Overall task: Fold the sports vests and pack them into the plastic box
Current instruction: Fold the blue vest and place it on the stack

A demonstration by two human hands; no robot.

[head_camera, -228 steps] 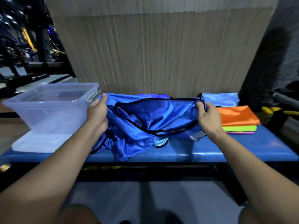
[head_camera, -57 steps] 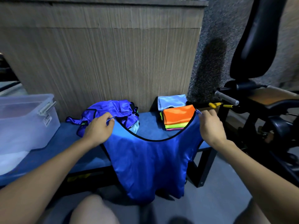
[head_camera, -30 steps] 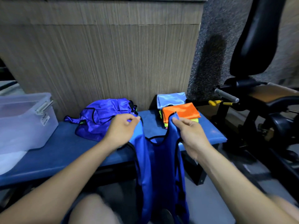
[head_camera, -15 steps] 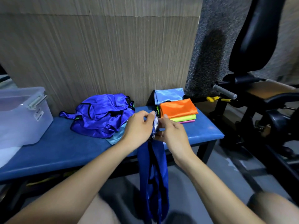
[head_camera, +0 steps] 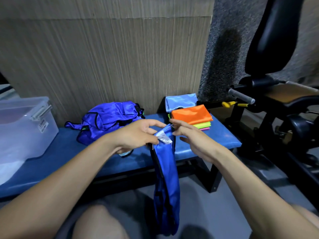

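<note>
Left hand [head_camera: 138,135] pinches blue vest [head_camera: 166,171] top (hanging off surface [head_camera: 215,140] front edge); right hand [head_camera: 193,140] fingers apart, touching it.

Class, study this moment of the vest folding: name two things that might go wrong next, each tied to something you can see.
1. The shiny blue vest hangs off the padded blue bench, pinched only at its top by the left hand; it may slip to the floor.
2. The right hand looks open, so the lengthwise fold could fall apart.
</note>
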